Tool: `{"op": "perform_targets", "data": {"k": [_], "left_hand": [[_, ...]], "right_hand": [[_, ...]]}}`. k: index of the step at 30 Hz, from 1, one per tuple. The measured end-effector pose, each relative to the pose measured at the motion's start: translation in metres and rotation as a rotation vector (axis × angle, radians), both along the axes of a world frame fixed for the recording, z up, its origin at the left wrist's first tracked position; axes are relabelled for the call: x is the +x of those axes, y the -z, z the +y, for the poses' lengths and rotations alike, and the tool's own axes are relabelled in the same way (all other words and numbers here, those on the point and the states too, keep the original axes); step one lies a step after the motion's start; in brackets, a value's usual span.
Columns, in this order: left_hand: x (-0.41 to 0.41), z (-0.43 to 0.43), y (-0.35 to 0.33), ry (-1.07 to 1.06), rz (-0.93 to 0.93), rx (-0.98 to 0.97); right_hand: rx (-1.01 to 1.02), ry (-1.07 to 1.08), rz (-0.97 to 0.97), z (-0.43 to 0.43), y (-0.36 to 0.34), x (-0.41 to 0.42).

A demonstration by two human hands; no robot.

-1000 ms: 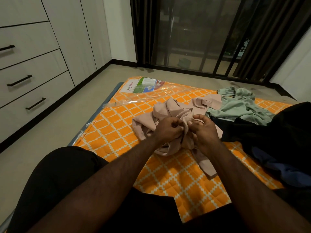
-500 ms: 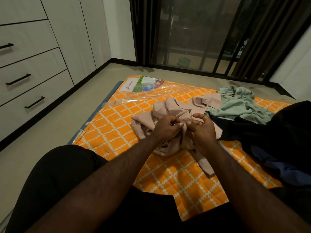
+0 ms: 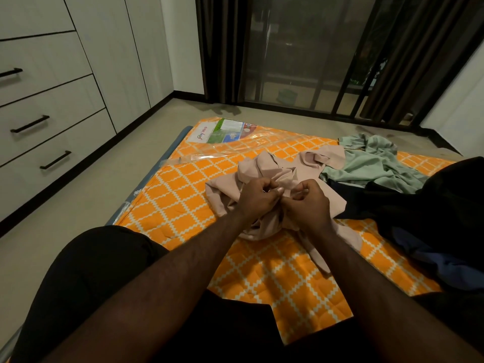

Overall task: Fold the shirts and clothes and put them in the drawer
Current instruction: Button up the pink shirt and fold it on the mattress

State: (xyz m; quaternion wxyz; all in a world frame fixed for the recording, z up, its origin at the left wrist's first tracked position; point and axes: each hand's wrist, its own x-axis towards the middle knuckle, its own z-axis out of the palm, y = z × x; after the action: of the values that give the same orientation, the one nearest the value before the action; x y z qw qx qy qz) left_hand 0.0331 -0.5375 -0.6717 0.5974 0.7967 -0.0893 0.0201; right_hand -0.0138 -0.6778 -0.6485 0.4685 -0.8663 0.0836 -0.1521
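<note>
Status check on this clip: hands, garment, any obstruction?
Left hand and right hand both pinch the crumpled pink garment on the orange mattress. Not folded yet. Green garment and dark clothes piled beside it; drawers closed.

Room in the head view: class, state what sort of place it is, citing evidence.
Probably a bedroom: an orange patterned mattress on the floor, built-in drawers, and dark curtains beside a glass door.

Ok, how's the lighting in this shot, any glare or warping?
Head view: dim, warm indoor light; glare on the clear plastic wrap; wide-angle bending of the drawer fronts; the dark clothes pile loses detail; both hands' grip on the beige garment stays sharp.
</note>
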Motion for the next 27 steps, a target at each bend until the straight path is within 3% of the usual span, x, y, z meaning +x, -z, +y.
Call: {"op": "perform_targets", "data": {"k": [8, 14, 19, 27], "left_hand": [[0.0, -0.001, 0.004, 0.038, 0.016, -0.019], [0.003, 0.006, -0.006, 0.135, 0.09, -0.108], [0.004, 0.009, -0.002, 0.131, -0.128, 0.189], [0.004, 0.009, -0.004, 0.083, -0.22, 0.282]], "right_hand": [[-0.197, -0.11, -0.011, 0.001, -0.001, 0.001], [-0.127, -0.045, -0.051, -0.004, -0.005, -0.001], [-0.11, 0.025, -0.048, -0.006, -0.004, 0.002], [-0.131, -0.007, -0.135, -0.004, 0.0, 0.001]]}}
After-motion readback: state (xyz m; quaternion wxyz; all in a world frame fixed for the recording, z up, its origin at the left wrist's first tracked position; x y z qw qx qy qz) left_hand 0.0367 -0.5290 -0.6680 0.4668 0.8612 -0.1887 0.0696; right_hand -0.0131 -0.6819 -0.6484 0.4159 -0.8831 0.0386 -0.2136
